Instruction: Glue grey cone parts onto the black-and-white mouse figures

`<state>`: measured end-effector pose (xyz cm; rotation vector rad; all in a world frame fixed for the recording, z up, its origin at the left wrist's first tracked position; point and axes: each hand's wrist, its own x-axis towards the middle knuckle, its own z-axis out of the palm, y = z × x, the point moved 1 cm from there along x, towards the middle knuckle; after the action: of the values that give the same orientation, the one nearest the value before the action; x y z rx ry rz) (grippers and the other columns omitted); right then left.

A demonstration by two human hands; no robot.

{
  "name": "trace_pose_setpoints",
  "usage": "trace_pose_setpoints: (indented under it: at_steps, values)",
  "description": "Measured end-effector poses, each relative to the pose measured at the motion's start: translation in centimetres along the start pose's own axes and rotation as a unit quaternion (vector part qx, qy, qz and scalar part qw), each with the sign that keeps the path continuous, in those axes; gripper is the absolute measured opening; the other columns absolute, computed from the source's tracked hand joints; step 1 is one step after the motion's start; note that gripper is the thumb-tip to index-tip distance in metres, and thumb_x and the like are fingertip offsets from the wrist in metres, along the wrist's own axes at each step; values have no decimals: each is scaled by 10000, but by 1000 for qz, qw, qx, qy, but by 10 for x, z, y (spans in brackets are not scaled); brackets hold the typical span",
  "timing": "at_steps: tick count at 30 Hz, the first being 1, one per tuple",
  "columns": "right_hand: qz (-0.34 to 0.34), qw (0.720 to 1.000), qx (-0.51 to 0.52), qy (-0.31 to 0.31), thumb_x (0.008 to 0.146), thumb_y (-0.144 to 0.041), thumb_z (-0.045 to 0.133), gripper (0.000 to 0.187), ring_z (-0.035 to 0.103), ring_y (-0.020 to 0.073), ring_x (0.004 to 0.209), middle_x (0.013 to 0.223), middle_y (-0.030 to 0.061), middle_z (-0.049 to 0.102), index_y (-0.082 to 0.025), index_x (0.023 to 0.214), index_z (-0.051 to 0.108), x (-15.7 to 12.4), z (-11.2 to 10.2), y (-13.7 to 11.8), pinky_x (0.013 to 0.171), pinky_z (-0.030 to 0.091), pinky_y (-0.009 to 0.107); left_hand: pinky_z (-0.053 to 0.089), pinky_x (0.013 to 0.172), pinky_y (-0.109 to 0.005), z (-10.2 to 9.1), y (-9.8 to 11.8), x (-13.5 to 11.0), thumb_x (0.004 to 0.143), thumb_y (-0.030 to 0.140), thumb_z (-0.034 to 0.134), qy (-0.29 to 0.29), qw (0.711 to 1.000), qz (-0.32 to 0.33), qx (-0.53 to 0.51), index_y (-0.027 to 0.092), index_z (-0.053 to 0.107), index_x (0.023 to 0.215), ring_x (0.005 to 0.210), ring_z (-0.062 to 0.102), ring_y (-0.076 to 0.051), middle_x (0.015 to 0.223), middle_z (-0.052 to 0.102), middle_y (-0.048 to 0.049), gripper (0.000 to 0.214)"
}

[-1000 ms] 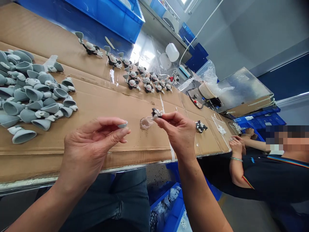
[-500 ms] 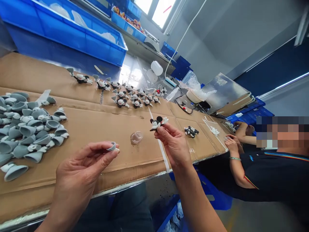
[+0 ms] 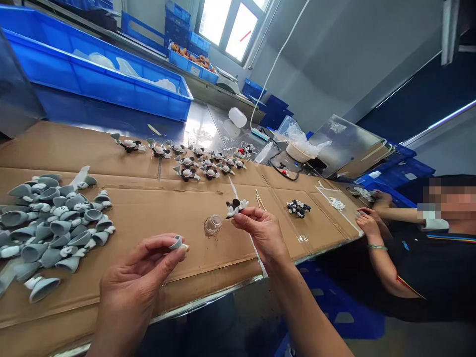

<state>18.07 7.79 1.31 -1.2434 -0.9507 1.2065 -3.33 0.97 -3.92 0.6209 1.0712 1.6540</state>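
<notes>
My left hand (image 3: 139, 277) pinches a small grey cone-shaped piece (image 3: 177, 242) between thumb and fingertips. In my right hand (image 3: 262, 235), thumb and fingers are closed on a black and white mouse figurine head (image 3: 233, 208) with a white-gloved hand beside it. A small clear cup (image 3: 214, 221) sits on a wet patch between my hands. On the left lies a heap of grey cone pieces (image 3: 61, 228) with white gloved hands attached. Farther back stand rows of mouse figurines (image 3: 188, 162), several with grey cones on them.
Cardboard (image 3: 148, 198) covers the table. A long blue bin (image 3: 111, 79) stands at the back left. Thin sticks (image 3: 259, 200), black and white parts (image 3: 298, 208) and white pieces (image 3: 336, 203) lie to the right. A co-worker (image 3: 427, 263) sits at the far right, hands over the table.
The view has tilted up slightly. My right hand has turned the mouse head and moved it a little toward the left. My left hand still holds the grey cone piece.
</notes>
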Motion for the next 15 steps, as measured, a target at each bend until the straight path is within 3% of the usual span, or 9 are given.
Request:
trace_pose_setpoints:
  at_steps: [15]
  values:
    - [2, 1000, -16, 2, 455, -291, 1001, 338, 673, 116, 607, 652, 16, 759, -156, 659, 767, 0, 3, 4, 664, 550, 233, 593, 874, -184, 4, 5, -2, 596, 264, 954, -3, 1000, 4, 6, 199, 796, 760, 800, 773, -164, 874, 810, -45, 236]
